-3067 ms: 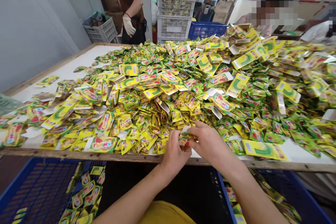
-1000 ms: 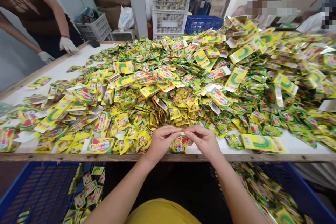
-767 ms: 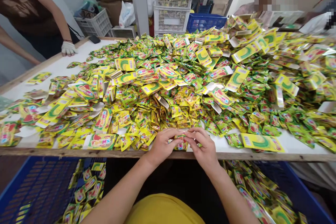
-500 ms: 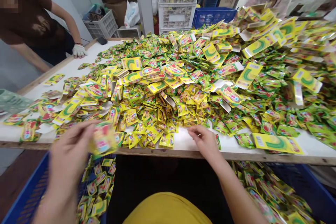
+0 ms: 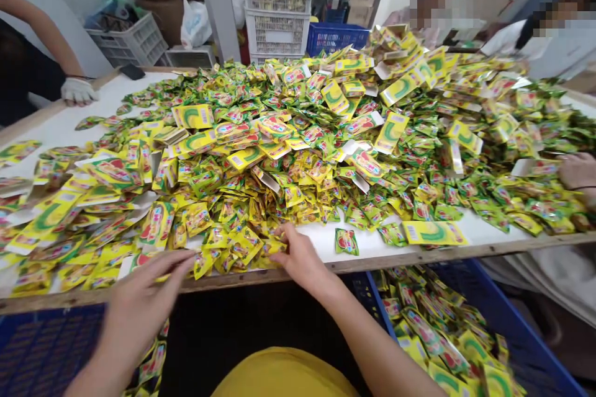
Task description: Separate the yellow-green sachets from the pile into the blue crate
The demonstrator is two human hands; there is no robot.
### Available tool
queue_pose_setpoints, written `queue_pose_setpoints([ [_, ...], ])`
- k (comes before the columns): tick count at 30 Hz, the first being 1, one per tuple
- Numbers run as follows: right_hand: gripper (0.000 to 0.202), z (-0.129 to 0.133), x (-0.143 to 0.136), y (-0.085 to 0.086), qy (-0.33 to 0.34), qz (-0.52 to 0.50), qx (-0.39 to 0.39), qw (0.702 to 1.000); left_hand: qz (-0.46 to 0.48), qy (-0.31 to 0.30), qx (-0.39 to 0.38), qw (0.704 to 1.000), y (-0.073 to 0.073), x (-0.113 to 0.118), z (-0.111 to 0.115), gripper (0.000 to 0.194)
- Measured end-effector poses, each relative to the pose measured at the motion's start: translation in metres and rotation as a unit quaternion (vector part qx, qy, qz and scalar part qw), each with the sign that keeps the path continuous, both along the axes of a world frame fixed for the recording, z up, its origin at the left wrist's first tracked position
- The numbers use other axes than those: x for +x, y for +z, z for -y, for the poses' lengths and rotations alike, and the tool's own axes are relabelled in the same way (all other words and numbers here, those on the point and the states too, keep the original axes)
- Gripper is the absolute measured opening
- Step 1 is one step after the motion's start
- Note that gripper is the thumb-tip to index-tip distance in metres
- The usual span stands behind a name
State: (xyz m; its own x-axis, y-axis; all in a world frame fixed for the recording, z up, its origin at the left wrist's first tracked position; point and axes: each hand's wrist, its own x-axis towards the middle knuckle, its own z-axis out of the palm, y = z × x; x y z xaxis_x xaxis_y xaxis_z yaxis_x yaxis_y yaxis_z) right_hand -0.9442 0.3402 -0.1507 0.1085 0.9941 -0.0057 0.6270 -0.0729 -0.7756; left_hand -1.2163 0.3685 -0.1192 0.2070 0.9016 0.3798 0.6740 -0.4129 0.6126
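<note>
My left hand [image 5: 144, 298] is at the table's front edge, slightly blurred. Its thumb and fingertips come together at the corner of a small yellow sachet [image 5: 205, 262]; whether they grip it is hard to make out. Behind those fingers lies a partly hidden flat carton [image 5: 130, 263]. With thumb and fingers, my right hand [image 5: 302, 260] pinches another yellow sachet [image 5: 274, 247] at the front of the heap. Between the hands lie more yellow sachets [image 5: 244, 245]. One green sachet [image 5: 347, 240] lies apart on the white tabletop [image 5: 321, 239], right of my right hand.
A large heap of sachets and flat yellow cartons [image 5: 391, 133] covers the table. Below its wooden edge stand blue baskets, the right one [image 5: 521, 329] holding packets. A co-worker's gloved hand [image 5: 78, 92] rests at far left; another person's hand [image 5: 577, 170] reaches in at right.
The view has swung right. The packet is gone from my left hand, which is now beside the sachets. My right hand has moved left onto a yellow sachet.
</note>
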Motion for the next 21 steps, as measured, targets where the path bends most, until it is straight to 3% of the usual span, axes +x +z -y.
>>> queue_pose_setpoints([
  [4,0.012,0.024,0.071,-0.001,-0.033,-0.067,0.136,0.988,0.013,-0.218,-0.002,0.976,0.008,0.079,-0.009,0.016],
  [8,0.03,0.048,0.139,0.004,-0.164,0.005,0.119,0.979,0.029,-0.298,-0.039,0.953,0.008,0.111,-0.013,0.018],
  [9,0.034,0.053,0.149,0.007,-0.178,0.032,0.102,0.978,0.034,-0.299,-0.05,0.952,0.008,0.115,-0.015,0.018],
  [11,0.031,0.06,0.162,0.015,-0.138,0.084,0.068,0.985,0.041,-0.286,-0.061,0.955,0.007,0.118,-0.021,0.018],
  [16,0.025,0.047,0.165,0.037,0.108,0.147,-0.018,0.983,0.012,-0.25,-0.06,0.966,0.01,0.119,-0.04,0.017],
  [18,0.023,0.031,0.16,0.035,0.173,0.171,-0.031,0.97,0.003,-0.224,-0.046,0.974,0.01,0.117,-0.05,0.017],
  [21,0.026,0.011,0.152,0.022,0.176,0.24,-0.003,0.955,0.019,-0.145,-0.037,0.989,0.01,0.115,-0.067,0.014],
])
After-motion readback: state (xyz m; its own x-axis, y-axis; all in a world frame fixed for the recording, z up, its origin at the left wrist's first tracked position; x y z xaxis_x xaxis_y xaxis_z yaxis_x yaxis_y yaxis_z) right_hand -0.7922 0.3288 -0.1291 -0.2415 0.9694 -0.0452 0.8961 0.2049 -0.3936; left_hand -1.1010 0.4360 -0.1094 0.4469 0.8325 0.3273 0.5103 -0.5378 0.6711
